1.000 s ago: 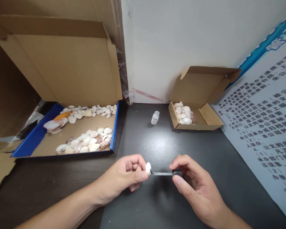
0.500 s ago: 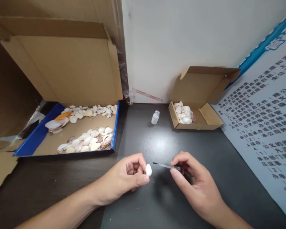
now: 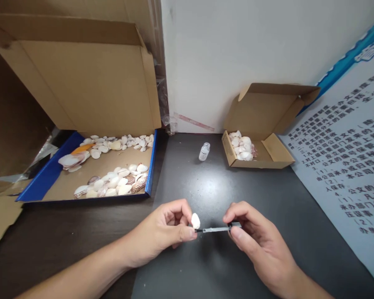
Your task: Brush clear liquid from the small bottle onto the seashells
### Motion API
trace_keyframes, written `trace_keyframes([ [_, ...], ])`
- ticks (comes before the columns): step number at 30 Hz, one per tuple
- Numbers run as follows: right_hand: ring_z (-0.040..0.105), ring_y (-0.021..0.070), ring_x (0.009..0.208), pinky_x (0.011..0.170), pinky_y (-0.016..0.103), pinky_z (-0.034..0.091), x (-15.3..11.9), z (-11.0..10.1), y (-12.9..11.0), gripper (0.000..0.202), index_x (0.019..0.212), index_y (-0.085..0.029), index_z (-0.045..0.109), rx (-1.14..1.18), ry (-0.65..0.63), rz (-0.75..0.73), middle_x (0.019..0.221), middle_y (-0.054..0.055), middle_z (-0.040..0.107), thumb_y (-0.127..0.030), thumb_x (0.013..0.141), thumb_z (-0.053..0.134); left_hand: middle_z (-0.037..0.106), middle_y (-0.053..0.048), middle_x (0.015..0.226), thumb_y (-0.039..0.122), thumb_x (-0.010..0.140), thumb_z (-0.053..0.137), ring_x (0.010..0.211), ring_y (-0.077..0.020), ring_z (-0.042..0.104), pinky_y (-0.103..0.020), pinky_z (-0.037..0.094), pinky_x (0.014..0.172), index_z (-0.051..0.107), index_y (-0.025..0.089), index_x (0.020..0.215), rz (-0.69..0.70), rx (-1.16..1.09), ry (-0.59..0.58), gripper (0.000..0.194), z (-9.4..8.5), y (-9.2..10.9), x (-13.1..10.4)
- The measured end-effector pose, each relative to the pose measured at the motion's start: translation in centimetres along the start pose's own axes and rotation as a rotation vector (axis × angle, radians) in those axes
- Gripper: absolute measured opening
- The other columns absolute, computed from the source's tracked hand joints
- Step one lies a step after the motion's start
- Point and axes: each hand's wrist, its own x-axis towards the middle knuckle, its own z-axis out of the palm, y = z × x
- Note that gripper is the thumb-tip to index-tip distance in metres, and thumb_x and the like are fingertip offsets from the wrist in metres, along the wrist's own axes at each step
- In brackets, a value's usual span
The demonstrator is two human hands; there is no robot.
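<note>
Between the thumb and fingers of my left hand (image 3: 171,226) is a small white seashell (image 3: 195,221), held just above the dark table. My right hand (image 3: 256,234) pinches the black cap of a small applicator brush (image 3: 216,229). The brush points left, and its dark tip meets the lower edge of the shell, close to my left thumb. Beyond my hands a small clear glass bottle (image 3: 204,152) with a white label stands upright and uncapped.
An open blue-edged cardboard box (image 3: 81,182) at the left holds rows of shells (image 3: 115,182). A smaller open cardboard box (image 3: 262,164) at the back right has white shells (image 3: 242,146) in its left part. A printed sheet (image 3: 349,166) slopes along the right.
My right hand has brought the brush down and slightly left, so its tip has gone from apart to touching the shell's lower edge. My left hand has barely moved.
</note>
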Motion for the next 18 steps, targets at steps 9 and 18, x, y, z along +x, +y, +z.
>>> trace_keyframes([
  [9, 0.050, 0.0141, 0.057, 0.053, 0.024, 0.042, 0.24, 0.07, -0.05, 0.003, 0.094, -0.026, 0.058, -0.014, 0.045, -0.009, 0.067, -0.004, 0.052, -0.026, 0.093, 0.055, 0.043, 0.007, 0.060, 0.040, 0.071, 0.081, 0.053, -0.0066, 0.036, -0.022, 0.028, 0.050, 0.052, 0.018, 0.073, -0.011, 0.008, 0.022, 0.036, 0.13, 0.04, -0.05],
  [18, 0.052, 0.0143, 0.059, 0.055, 0.024, 0.043, -0.01, 0.15, -0.13, 0.004, 0.095, -0.027, 0.058, -0.051, 0.044, -0.054, 0.068, -0.003, 0.053, -0.024, 0.093, 0.056, 0.043, 0.008, 0.060, 0.039, 0.072, 0.080, 0.053, -0.0060, 0.036, -0.021, 0.028, 0.051, 0.053, 0.018, 0.074, -0.002, 0.010, 0.020, 0.035, 0.09, -0.16, 0.05],
])
